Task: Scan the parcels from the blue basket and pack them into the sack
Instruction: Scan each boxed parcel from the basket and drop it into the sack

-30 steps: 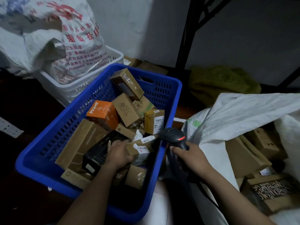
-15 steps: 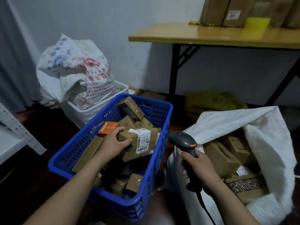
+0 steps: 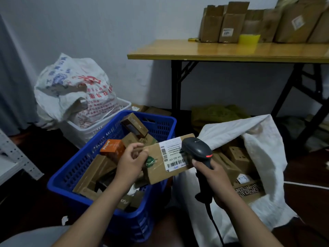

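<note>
My left hand grips a brown cardboard parcel by its left end, holding it above the right rim of the blue basket. The parcel's white barcode label faces up. My right hand holds a black barcode scanner by the handle, its head right over the label's right edge, a red light showing on it. Several more boxes lie in the basket, among them an orange one. The white sack stands open at the right with several boxes inside.
A white basket holding a printed woven bag stands behind the blue one. A wooden table with black legs carries cardboard boxes along the wall. A grey metal shelf is at the left. The scanner's cable hangs down.
My left hand lifted the labelled parcel out of the basket and carried it right. The scanner rose to meet the label. My view tilted upward.
</note>
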